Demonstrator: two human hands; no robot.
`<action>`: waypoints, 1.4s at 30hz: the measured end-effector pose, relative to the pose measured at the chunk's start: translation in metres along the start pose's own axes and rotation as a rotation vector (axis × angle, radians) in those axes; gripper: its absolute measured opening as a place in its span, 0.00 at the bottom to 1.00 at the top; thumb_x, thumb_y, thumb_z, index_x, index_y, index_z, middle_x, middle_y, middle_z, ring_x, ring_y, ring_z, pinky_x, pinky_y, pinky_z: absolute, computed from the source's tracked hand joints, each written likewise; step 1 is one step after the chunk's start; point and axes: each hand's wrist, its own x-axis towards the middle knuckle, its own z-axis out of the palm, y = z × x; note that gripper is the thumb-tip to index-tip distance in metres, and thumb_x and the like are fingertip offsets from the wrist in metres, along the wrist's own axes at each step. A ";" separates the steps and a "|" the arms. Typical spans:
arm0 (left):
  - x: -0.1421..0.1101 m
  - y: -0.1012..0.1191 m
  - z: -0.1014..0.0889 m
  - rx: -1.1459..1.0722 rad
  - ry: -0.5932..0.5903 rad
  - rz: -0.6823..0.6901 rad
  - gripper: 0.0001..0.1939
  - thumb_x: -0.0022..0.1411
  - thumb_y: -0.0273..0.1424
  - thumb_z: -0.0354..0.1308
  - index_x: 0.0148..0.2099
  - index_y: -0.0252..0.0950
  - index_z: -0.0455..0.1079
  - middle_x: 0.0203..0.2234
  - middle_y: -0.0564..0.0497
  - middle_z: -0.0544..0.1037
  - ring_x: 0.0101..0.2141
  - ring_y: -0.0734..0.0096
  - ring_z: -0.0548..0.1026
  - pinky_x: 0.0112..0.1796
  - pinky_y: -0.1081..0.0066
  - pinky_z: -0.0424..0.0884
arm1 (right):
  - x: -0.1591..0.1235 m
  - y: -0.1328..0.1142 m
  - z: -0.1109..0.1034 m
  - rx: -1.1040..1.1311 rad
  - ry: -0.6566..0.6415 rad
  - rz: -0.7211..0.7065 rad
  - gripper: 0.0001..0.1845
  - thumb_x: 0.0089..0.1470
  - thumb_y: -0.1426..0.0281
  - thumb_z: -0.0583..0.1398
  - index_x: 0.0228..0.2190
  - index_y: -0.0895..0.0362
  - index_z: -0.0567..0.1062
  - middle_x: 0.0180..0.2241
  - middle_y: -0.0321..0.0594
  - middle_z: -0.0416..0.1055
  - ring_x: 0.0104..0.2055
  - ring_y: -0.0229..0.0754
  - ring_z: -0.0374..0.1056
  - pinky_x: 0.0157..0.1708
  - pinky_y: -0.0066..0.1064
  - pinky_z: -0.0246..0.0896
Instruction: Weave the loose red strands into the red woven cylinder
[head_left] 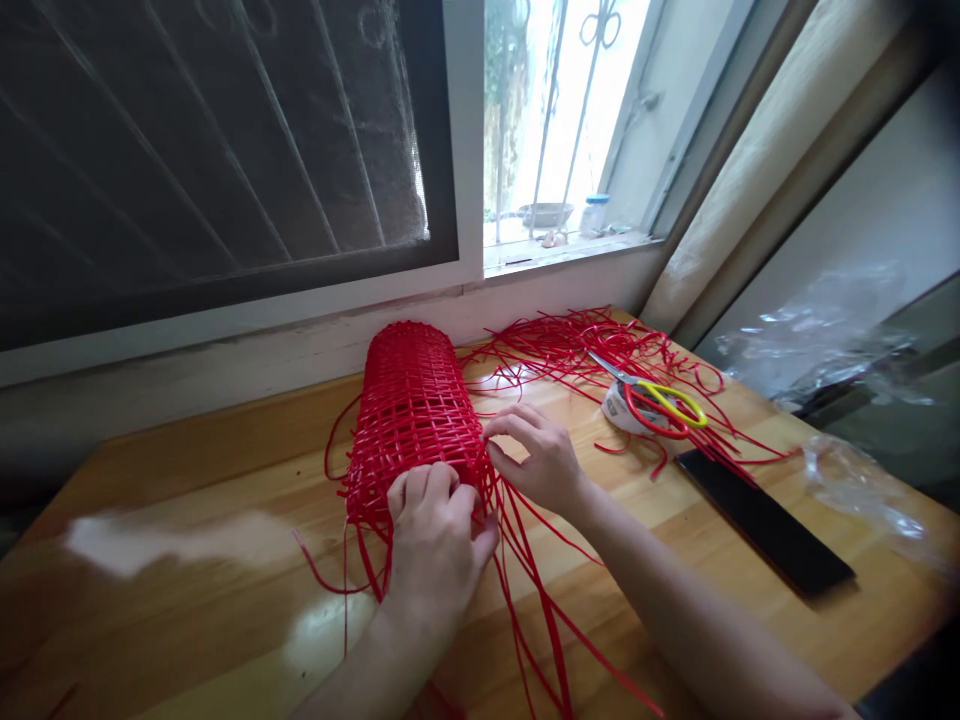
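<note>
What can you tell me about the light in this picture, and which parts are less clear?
In the head view, the open window is nearly washed out by daylight, while the screen beside it looks dark; in the head view, pale glare lies on the table at left; also in the head view, the plastic at right looks blurry, the red weaving clearer.

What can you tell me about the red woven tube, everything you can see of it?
The red woven tube appears to lie on its side on the wooden table, far end toward the window. It looks like glossy plastic strips crossed into a lattice, tighter at the far end, more open toward the middle. Loose strands trail from its near end. The left hand grips the near edge; the right hand has its fingertips at the right side.
</note>
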 end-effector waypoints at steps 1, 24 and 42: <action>-0.001 0.000 0.000 -0.001 0.004 0.003 0.03 0.52 0.31 0.59 0.28 0.37 0.71 0.29 0.48 0.70 0.36 0.59 0.65 0.40 0.57 0.59 | 0.000 0.001 -0.001 -0.009 -0.020 0.000 0.05 0.49 0.76 0.57 0.29 0.54 0.71 0.31 0.38 0.71 0.36 0.40 0.66 0.36 0.31 0.63; 0.003 -0.016 -0.011 -0.102 -0.059 0.036 0.06 0.58 0.31 0.54 0.37 0.38 0.71 0.32 0.47 0.70 0.36 0.62 0.66 0.39 0.60 0.64 | -0.001 0.009 -0.007 0.266 -0.114 -0.019 0.10 0.49 0.80 0.55 0.32 0.55 0.71 0.33 0.39 0.68 0.39 0.39 0.66 0.40 0.32 0.65; 0.006 -0.017 0.003 -0.063 0.132 0.030 0.10 0.52 0.26 0.59 0.40 0.34 0.70 0.35 0.45 0.72 0.40 0.58 0.67 0.43 0.57 0.64 | -0.004 -0.018 -0.009 0.246 -0.080 0.140 0.12 0.49 0.81 0.56 0.34 0.55 0.73 0.33 0.38 0.72 0.35 0.37 0.68 0.37 0.30 0.65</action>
